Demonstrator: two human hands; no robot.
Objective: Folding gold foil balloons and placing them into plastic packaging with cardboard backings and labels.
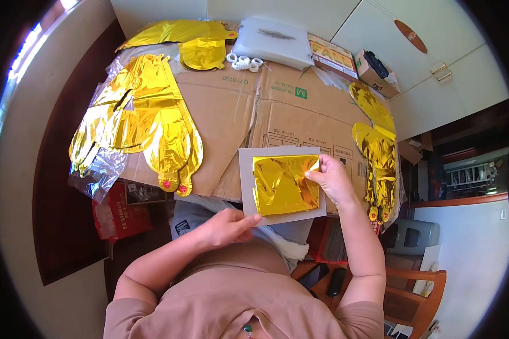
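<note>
Head view: gold foil sheet (flat, squarish).

Table covered by flattened cardboard, gold foil balloons laid left of its centre fold, more at its right edge — white rolls, plastic bag beyond.

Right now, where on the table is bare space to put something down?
Bare flattened cardboard lies between the left gold foil balloons and the right gold foil balloons, beyond the grey card. The far edge is crowded: white rings, white bag, small boxes.
</note>
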